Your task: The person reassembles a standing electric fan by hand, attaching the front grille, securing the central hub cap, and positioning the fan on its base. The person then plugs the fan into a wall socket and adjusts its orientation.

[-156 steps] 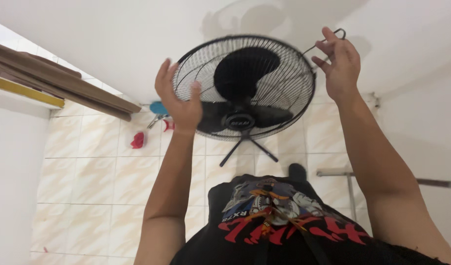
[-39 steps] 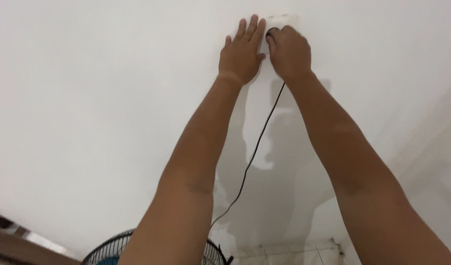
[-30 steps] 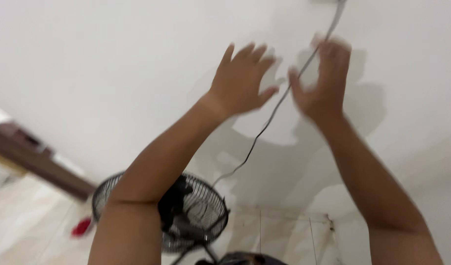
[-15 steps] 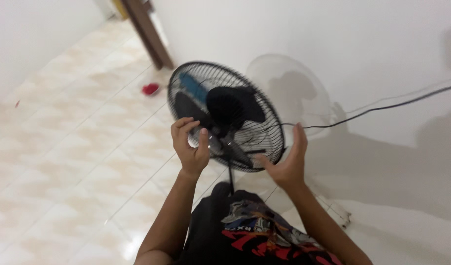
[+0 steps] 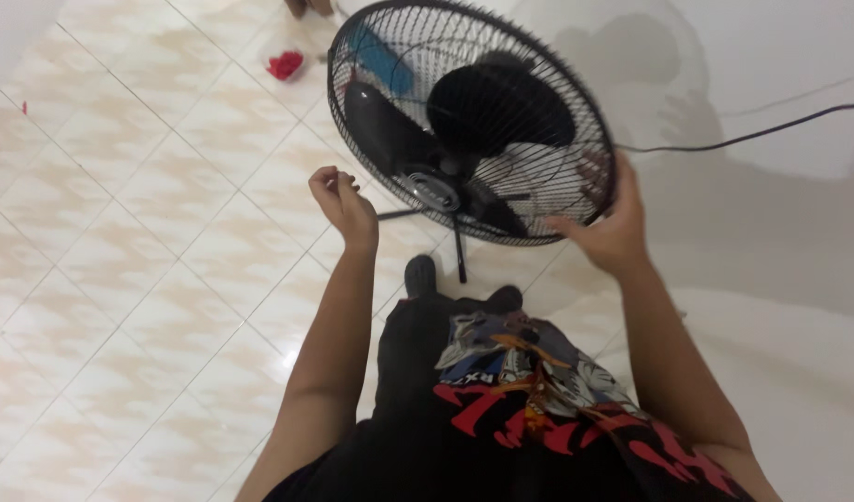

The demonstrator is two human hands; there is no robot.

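A black standing fan with a round wire cage stands on the tiled floor, close to a white wall. My right hand grips the cage's right lower rim. My left hand hovers just left of the cage, fingers loosely curled, holding nothing. A black power cord runs from behind the fan off to the right along the wall. The fan's thin legs show below the cage.
Cream floor tiles spread to the left. A small red object lies on the floor beyond the fan. The white wall rises at the right. My feet in dark socks are near the fan's legs.
My hands came down from the wall socket to the fan. Since half a second ago my right hand closed on the cage rim; my left hand moved off the cage.
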